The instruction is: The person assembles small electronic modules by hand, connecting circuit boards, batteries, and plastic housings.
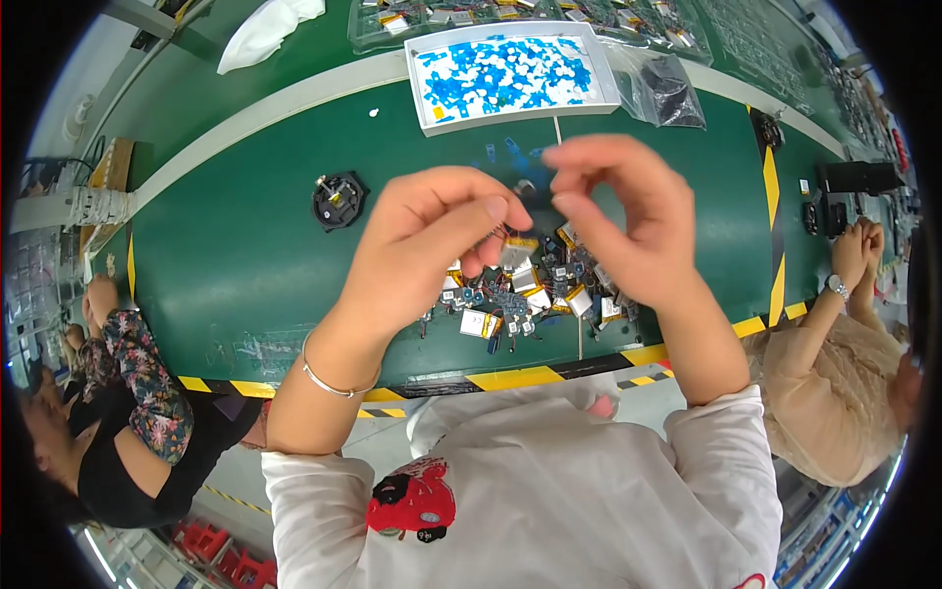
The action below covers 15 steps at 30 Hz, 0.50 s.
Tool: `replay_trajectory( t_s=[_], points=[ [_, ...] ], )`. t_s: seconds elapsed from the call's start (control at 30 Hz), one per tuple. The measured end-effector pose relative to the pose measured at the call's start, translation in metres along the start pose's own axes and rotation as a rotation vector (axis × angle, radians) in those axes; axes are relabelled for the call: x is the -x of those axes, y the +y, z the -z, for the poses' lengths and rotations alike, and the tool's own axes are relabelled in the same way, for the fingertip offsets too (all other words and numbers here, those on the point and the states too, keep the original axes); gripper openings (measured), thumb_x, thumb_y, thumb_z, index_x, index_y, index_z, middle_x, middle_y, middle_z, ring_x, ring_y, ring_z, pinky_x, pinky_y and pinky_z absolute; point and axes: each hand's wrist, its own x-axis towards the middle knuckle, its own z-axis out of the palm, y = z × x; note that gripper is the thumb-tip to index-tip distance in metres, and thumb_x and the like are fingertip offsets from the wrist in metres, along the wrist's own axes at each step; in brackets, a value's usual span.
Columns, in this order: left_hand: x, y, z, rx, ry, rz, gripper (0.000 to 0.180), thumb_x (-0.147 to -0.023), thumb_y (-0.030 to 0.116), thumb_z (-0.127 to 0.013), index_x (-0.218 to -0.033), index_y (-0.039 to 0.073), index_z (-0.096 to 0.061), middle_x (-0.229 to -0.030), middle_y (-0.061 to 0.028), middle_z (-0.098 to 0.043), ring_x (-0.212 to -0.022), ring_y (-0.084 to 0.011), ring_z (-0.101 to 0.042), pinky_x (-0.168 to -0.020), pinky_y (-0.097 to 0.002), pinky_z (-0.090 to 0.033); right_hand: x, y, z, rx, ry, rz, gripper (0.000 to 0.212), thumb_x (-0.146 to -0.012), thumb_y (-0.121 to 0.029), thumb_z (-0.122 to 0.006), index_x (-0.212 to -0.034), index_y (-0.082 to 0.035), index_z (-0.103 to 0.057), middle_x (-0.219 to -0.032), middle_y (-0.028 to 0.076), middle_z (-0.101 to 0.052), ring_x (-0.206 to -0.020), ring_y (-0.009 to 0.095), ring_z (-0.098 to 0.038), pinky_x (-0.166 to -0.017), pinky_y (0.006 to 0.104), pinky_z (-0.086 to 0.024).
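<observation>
"Head view: why is the small battery point(517, 252) up there?"
"The left hand point(422, 231) pinches it above the component pile point(526, 279), probably so it clears the others."
"And the right hand point(638, 226)?"
"Fingers parted, apparently empty, just beside it; likely free for handling."

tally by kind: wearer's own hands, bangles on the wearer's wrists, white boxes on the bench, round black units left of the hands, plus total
Own hands: 2 (left hand, right hand)
Bangle: 1
White box: 1
Round black unit: 1
Total: 5
</observation>
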Motion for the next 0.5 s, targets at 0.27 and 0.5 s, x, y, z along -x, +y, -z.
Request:
replay_trajectory(
  t_s=[0.27,0.5],
  points=[
    [0.003,-0.005,-0.008,0.039,-0.218,0.111,0.019,-0.089,0.011,-0.051,-0.085,-0.004,-0.062,-0.067,-0.0029,-0.057,-0.052,-0.0057,-0.046,-0.048,-0.0188,-0.036,0.003,-0.003,0.012,-0.084,-0.193,-0.073,0.011,-0.073,0.007,-0.063,-0.084,0.004,-0.064,-0.081,0.012,-0.063,-0.072,0.017,-0.061,-0.063,0.0259,-0.047],
    [0.005,-0.008,-0.004,0.136,-0.269,0.118,0.019,-0.090,0.012,-0.050,-0.089,-0.002,-0.063,-0.061,0.0010,-0.053,-0.053,-0.0033,-0.045,-0.047,-0.0190,-0.036,0.004,0.006,0.008,-0.259,-0.306,-0.079,0.012,-0.074,0.006,-0.063,-0.086,0.006,-0.063,-0.079,0.011,-0.063,-0.071,0.017,-0.059,-0.062,0.0251,-0.046]
  ],
)
